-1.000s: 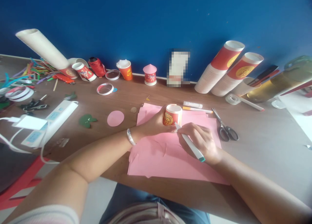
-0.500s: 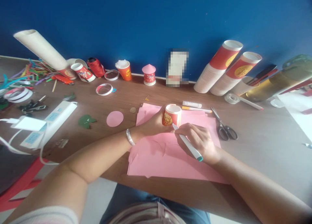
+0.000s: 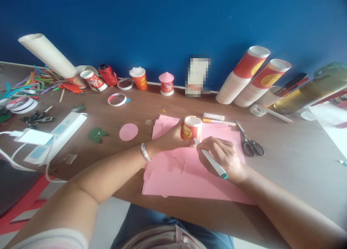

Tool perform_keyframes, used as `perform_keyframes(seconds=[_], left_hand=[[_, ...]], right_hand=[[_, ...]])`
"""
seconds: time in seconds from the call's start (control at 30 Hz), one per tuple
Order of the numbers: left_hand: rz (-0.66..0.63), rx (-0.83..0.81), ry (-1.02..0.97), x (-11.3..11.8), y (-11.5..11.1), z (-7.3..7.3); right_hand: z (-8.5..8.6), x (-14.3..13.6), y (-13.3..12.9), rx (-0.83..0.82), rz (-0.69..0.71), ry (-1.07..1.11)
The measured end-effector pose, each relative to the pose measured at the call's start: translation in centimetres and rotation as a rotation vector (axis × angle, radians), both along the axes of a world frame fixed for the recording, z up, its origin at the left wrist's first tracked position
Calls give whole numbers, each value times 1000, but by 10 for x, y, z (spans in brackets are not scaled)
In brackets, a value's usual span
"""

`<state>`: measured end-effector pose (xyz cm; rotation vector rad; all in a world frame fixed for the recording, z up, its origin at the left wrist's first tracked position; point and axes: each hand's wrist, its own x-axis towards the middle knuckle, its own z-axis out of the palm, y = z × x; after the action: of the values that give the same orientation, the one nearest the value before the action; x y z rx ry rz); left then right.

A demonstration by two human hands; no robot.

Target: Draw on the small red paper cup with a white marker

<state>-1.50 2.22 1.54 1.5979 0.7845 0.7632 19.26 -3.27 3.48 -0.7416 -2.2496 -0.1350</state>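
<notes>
My left hand (image 3: 175, 135) is wrapped round a short red and white paper cup (image 3: 193, 129) with a gold emblem, over a stack of pink paper sheets (image 3: 173, 176). In my right hand (image 3: 221, 153) is a white marker (image 3: 214, 163) with a green end; its tip is at the lower side of the cup. Whether the tip touches the cup is too small to tell. Just behind the cup, a capped white marker (image 3: 214, 116) and an orange and white pen (image 3: 219, 122) lie side by side.
Black scissors (image 3: 249, 142) lie right of the sheets. A pink paper circle (image 3: 128, 132), green paper pieces (image 3: 97, 134) and a power strip (image 3: 58, 135) are on the left. Along the wall stand a pink-roofed cup (image 3: 166, 84) and stacked cups (image 3: 244, 73); tape (image 3: 258, 110) lies near them.
My right hand and the marker have shifted slightly to the right, the tip moving along the lower part of the cup. My left hand keeps its hold on the cup.
</notes>
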Motion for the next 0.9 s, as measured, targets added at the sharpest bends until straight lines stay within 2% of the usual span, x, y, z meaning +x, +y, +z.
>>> perform_keyframes(seconds=[0.37,0.9], left_hand=[[0,-82,-5,-2,0,-2],[-24,-89,-37,-3,0,-5]], right_hand=[[-1,2,1,12,0,3],[1,2,0,42,-16,13]])
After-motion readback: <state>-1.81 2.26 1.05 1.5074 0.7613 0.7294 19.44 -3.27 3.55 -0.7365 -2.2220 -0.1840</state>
